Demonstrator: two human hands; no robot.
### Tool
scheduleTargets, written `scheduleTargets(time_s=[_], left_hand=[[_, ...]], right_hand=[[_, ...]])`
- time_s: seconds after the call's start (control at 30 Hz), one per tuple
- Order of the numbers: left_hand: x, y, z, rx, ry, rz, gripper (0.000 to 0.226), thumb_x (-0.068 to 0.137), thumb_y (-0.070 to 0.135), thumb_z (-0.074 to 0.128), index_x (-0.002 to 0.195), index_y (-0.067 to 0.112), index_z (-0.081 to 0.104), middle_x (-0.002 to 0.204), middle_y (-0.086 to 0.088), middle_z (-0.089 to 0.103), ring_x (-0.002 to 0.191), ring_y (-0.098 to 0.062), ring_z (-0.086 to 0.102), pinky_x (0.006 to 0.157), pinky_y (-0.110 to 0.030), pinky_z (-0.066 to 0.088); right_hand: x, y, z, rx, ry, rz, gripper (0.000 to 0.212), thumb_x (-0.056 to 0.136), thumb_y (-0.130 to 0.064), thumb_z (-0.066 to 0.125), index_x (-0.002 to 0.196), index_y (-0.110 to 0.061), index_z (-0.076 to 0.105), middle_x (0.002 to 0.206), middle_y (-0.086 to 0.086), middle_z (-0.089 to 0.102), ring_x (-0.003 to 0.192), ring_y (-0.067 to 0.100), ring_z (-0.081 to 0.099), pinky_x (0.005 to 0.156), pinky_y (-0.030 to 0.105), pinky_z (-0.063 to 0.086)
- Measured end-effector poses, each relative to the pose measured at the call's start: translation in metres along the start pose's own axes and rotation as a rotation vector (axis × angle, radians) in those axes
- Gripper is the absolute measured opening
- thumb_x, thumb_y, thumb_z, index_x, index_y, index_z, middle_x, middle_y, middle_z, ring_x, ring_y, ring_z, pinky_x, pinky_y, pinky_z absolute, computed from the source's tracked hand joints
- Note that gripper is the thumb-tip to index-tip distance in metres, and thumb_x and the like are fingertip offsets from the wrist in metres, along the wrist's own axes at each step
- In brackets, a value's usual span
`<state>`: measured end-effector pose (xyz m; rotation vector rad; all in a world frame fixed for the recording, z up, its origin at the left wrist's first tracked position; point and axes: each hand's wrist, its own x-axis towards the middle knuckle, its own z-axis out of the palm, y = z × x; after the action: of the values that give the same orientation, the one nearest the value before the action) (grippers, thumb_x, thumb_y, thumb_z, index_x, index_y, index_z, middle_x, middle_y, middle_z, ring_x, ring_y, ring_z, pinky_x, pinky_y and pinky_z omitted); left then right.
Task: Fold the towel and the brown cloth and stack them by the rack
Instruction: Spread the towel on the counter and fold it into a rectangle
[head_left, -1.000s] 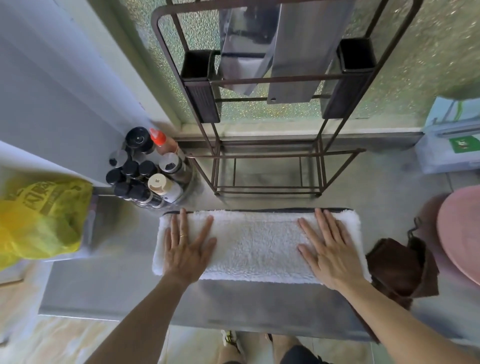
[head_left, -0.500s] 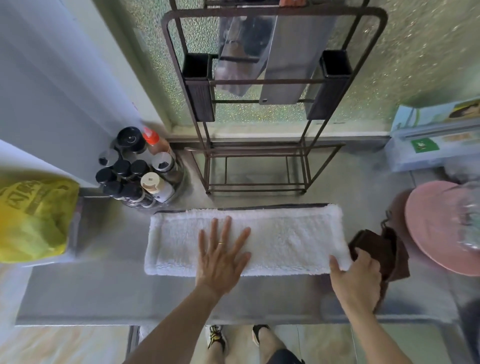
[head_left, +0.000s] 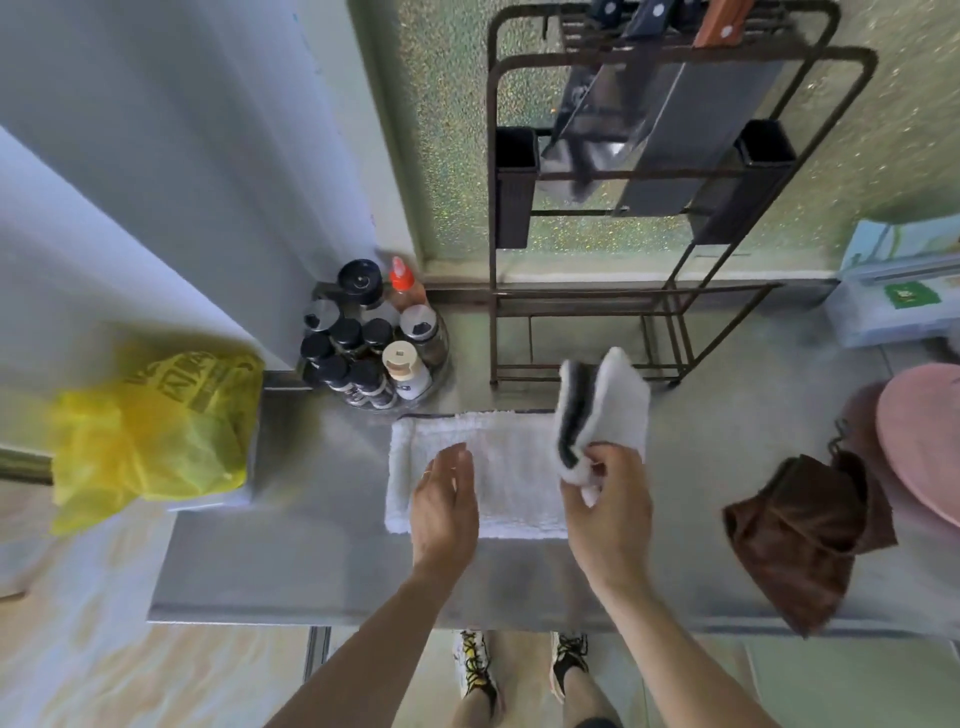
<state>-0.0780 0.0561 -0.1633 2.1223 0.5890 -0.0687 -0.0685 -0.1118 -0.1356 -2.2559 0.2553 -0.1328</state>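
1. The right hand (head_left: 605, 499) pinches the white towel's (head_left: 498, 467) right end, lifted and curled leftward above the metal counter (head_left: 322, 571) before the rack (head_left: 649, 291).
2. The left hand (head_left: 447, 499) hovers flat, fingers spread, holding nothing — half a second ago it pressed the towel's middle.
3. The brown cloth (head_left: 800, 530) lies crumpled at right — its far edge is blurred.

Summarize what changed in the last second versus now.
The right hand left its flat press, gripped the white towel's right end and lifted it up and over toward the left. The left hand slid from the left end toward the middle and now looks slightly raised. The brown cloth, rack and bottles stayed put.
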Motion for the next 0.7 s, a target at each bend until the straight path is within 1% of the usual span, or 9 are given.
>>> scheduleTargets(time_s=[0.1,0.17,0.23,0.3,0.37,0.43,0.57,0.63,0.7], left_hand=[[0.009,-0.003,-0.039,-0.224,0.052,-0.165,0.050,0.105,0.053,0.031,0.115,0.021,0.068,0.102,0.002,0.076,0.092,-0.017,0.072,0.085,-0.039,0.054],[0.022,-0.013,-0.056,-0.413,-0.018,-0.294,0.056,0.100,0.063,0.033,0.112,0.024,0.072,0.100,0.000,0.078,0.091,-0.017,0.074,0.089,-0.041,0.056],[0.034,-0.026,-0.068,-0.431,-0.087,-0.365,0.055,0.090,0.072,0.042,0.104,0.030,0.073,0.101,-0.001,0.077,0.095,-0.021,0.072,0.091,-0.044,0.056],[0.043,-0.040,-0.074,-0.323,-0.094,-0.376,0.041,0.080,0.062,0.062,0.107,0.032,0.070,0.101,0.001,0.076,0.094,-0.021,0.072,0.093,-0.047,0.057],[0.047,-0.053,-0.076,-0.216,-0.093,-0.345,0.036,0.081,0.039,0.074,0.115,0.034,0.065,0.103,0.003,0.076,0.090,-0.017,0.073,0.093,-0.045,0.058],[0.049,-0.060,-0.076,-0.192,-0.088,-0.318,0.037,0.086,0.022,0.072,0.120,0.032,0.062,0.107,0.000,0.075,0.088,-0.017,0.073,0.089,-0.040,0.058],[0.047,-0.068,-0.071,-0.072,-0.042,-0.192,0.043,0.093,0.016,0.059,0.134,0.026,0.050,0.107,0.000,0.065,0.101,-0.031,0.068,0.080,-0.035,0.050],[0.041,-0.071,-0.067,0.083,0.054,0.019,0.052,0.093,0.010,0.055,0.142,0.021,0.043,0.122,-0.006,0.057,0.112,-0.032,0.058,0.087,-0.038,0.048],[0.041,-0.073,-0.064,0.331,0.125,0.287,0.065,0.089,0.003,0.053,0.149,0.020,0.039,0.149,-0.013,0.043,0.135,-0.034,0.044,0.108,-0.045,0.042]], right_hand=[[-0.028,-0.037,0.048,0.015,-0.143,-0.168,0.033,0.078,-0.006,0.074,0.103,-0.018,0.056,0.103,-0.005,0.056,0.092,0.016,0.054,0.079,0.026,0.047],[-0.042,-0.052,0.079,-0.009,-0.240,-0.243,0.033,0.078,-0.005,0.071,0.103,-0.018,0.054,0.105,-0.006,0.057,0.097,0.016,0.053,0.082,0.026,0.047],[-0.053,-0.055,0.108,-0.064,-0.336,-0.329,0.031,0.076,-0.005,0.069,0.101,-0.017,0.053,0.103,-0.003,0.059,0.097,0.020,0.055,0.079,0.030,0.050],[-0.060,-0.051,0.129,-0.141,-0.413,-0.423,0.028,0.078,-0.009,0.066,0.103,-0.014,0.054,0.101,0.001,0.060,0.094,0.022,0.057,0.077,0.033,0.052],[-0.064,-0.045,0.140,-0.205,-0.467,-0.480,0.027,0.079,-0.010,0.066,0.103,-0.014,0.056,0.101,0.001,0.061,0.094,0.021,0.056,0.077,0.033,0.053],[-0.064,-0.039,0.142,-0.219,-0.513,-0.515,0.024,0.080,-0.013,0.066,0.102,-0.015,0.057,0.105,-0.001,0.061,0.098,0.020,0.056,0.082,0.033,0.053],[-0.063,-0.034,0.130,-0.242,-0.554,-0.581,0.029,0.090,-0.036,0.059,0.112,-0.018,0.060,0.121,-0.003,0.062,0.117,0.019,0.056,0.100,0.031,0.048],[-0.057,-0.030,0.123,-0.270,-0.432,-0.575,0.033,0.096,-0.036,0.053,0.122,-0.018,0.060,0.139,0.001,0.058,0.135,0.021,0.048,0.110,0.035,0.042],[-0.040,-0.022,0.118,-0.344,-0.315,-0.515,0.040,0.098,-0.033,0.049,0.135,-0.018,0.056,0.157,0.007,0.043,0.149,0.026,0.032,0.119,0.041,0.033]])
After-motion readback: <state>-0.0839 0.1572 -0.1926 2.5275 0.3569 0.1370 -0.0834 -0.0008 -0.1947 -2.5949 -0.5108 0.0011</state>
